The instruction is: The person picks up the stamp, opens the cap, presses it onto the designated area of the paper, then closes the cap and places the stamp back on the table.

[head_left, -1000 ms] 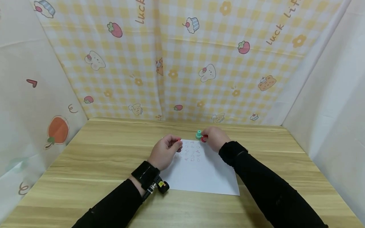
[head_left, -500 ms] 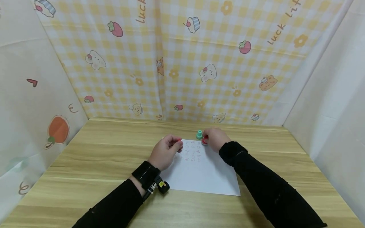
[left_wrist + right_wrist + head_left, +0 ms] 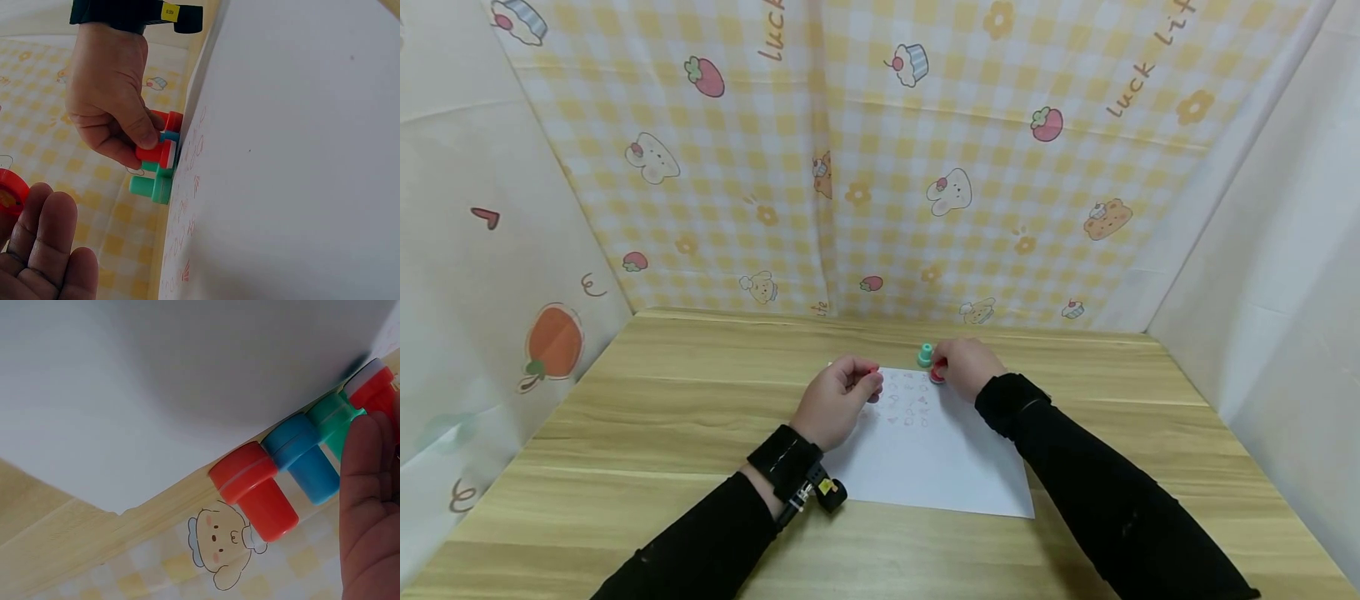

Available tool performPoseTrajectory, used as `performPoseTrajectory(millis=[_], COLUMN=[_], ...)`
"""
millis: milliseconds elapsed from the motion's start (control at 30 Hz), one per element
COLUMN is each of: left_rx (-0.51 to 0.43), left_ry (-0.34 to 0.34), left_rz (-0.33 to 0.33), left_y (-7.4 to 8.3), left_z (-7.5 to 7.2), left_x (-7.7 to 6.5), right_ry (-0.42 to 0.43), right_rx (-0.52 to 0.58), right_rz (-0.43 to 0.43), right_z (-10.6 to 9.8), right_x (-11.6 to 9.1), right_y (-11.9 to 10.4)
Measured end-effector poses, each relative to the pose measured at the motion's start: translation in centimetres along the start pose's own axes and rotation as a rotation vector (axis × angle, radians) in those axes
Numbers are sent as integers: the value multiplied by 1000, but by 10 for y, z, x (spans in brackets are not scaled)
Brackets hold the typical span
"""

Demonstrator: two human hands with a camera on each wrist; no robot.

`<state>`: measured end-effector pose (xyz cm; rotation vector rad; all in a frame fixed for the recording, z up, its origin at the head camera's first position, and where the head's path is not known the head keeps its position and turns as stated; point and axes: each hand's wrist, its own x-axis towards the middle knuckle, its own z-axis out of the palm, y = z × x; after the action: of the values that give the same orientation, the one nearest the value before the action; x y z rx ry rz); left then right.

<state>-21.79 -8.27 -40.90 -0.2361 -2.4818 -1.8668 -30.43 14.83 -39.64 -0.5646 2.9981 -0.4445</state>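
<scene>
My right hand [image 3: 970,367] pinches a red toy stamp [image 3: 164,153] with a pale stamping end. That end faces the white paper [image 3: 936,467] at its far edge; whether it touches cannot be told. Small red printed shapes [image 3: 908,400] stand in rows on the sheet. Left of them, my left hand [image 3: 835,402] holds a small red cap [image 3: 11,190] between thumb and fingers, over the paper's left edge. A green stamp [image 3: 926,356] stands just beyond the sheet. In the right wrist view a blue stamp [image 3: 303,459] and another red stamp [image 3: 255,490] line up beside a green one.
The wooden table [image 3: 700,400] runs back to a yellow checked cloth [image 3: 887,167] hanging behind it. White cloth [image 3: 1262,292] hangs along the right, and a patterned white one [image 3: 497,292] along the left.
My right hand has brought the red stamp slightly nearer, from beside the green stamp to the paper's far edge. The left hand with the cap has barely moved.
</scene>
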Motion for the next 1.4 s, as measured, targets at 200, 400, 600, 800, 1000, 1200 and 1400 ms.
performPoseTrajectory(millis=[200, 400, 600, 800, 1000, 1200, 1400], left_rx=[10, 23, 27, 24, 12, -4, 7], left_ry=[-1, -5, -9, -8, -9, -10, -12], left_rz=[-2, 5, 9, 7, 7, 7, 1], left_y=[1, 1, 1, 0, 0, 2, 1], left_z=[0, 0, 0, 1, 1, 2, 2], left_x=[-1, -1, -1, -1, -1, -1, -1], right_ry=[4, -2, 1, 6, 15, 23, 35], right_rx=[-1, 4, 10, 1, 7, 12, 2], right_rz=[-9, -6, -2, -3, -9, -11, -17], right_z=[2, 2, 2, 4, 4, 2, 4], right_x=[1, 1, 0, 0, -1, -4, -3], right_y=[0, 0, 1, 2, 2, -1, -1])
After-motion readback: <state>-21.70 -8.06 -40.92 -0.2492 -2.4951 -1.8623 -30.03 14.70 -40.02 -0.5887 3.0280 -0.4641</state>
